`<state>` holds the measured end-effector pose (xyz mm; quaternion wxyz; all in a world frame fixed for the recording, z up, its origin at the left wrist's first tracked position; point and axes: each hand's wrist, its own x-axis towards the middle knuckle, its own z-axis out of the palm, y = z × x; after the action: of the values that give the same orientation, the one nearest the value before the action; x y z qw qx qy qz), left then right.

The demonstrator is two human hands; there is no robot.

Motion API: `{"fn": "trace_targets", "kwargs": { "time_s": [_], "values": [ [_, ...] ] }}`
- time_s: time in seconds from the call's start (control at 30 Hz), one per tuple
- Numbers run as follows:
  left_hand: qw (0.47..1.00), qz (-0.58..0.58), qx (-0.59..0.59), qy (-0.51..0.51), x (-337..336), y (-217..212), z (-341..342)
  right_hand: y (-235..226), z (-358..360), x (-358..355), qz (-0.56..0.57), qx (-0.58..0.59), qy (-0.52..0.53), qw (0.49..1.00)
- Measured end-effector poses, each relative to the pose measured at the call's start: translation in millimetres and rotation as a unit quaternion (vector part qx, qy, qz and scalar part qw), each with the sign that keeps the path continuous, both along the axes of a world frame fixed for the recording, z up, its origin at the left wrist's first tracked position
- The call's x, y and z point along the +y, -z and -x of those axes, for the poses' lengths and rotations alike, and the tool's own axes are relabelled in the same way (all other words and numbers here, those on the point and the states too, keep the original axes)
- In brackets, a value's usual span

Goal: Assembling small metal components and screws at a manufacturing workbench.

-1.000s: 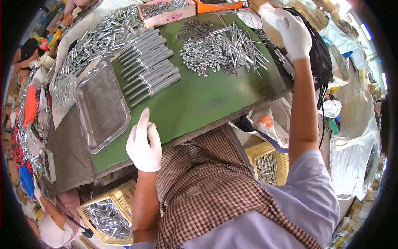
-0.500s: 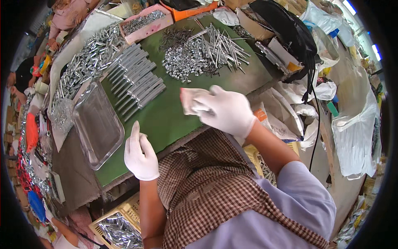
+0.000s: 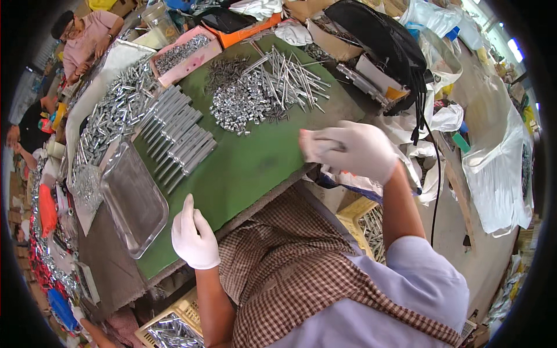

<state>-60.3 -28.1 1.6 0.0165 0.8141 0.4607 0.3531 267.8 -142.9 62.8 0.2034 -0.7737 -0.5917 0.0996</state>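
My right hand (image 3: 360, 152), in a white glove, grips a pale folded cloth (image 3: 309, 148) with a reddish edge, over the right front edge of the green table mat (image 3: 243, 174). My gloved left hand (image 3: 195, 240) hovers at the mat's front edge, empty, its fingers stretched out. Beyond it lie rows of silver sleeve bolts (image 3: 184, 139), side by side. A shallow metal tray (image 3: 132, 203) rests to their left. Farther back are a heap of small silver nuts (image 3: 238, 107), a pile of long thin bolts (image 3: 297, 81) and some small dark screws (image 3: 223, 74).
Loose silver sleeves (image 3: 116, 95) fill the far left, beside a pink box (image 3: 188, 68) of small parts. A black mesh bag (image 3: 383, 43) stands at the back right. Yellow crates (image 3: 351, 217) of metal parts sit below the table edge. Co-workers (image 3: 87, 43) are at the far left.
My right hand has moved right with the cloth, from the middle of the mat to its right front edge. The left hand stays open near the front edge. The view has shifted slightly.
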Motion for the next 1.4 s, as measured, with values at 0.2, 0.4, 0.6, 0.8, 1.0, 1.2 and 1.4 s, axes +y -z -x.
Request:
{"fn": "trace_targets", "kwargs": {
  "time_s": [0.2, 0.4, 0.6, 0.8, 1.0, 1.2, 1.4],
  "values": [
    [0.999, -0.008, 0.029, 0.024, 0, -4, -4, -27, -28, -13, -0.173, -0.055, 0.135, 0.974],
    [0.998, -0.024, 0.032, 0.039, 0, -8, -3, -38, -102, 109, -0.324, -0.228, 0.183, 0.9],
    [0.998, 0.042, 0.002, 0.052, 10, -16, -9, -30, -149, 141, -0.023, -0.47, 0.089, 0.878],
    [0.996, -0.029, 0.049, 0.069, 55, -29, -47, -13, -47, 96, -0.278, -0.141, -0.022, 0.95],
    [0.975, 0.042, 0.212, 0.048, 63, -22, -57, 5, 31, 42, -0.11, 0.22, -0.079, 0.966],
    [0.977, 0.08, 0.084, 0.181, 52, -21, -35, 17, 78, 40, -0.005, 0.476, -0.013, 0.88],
    [0.943, 0.046, 0.239, 0.229, 23, -73, -53, 6, 92, 52, 0.032, 0.607, -0.014, 0.794]
  ]
}}
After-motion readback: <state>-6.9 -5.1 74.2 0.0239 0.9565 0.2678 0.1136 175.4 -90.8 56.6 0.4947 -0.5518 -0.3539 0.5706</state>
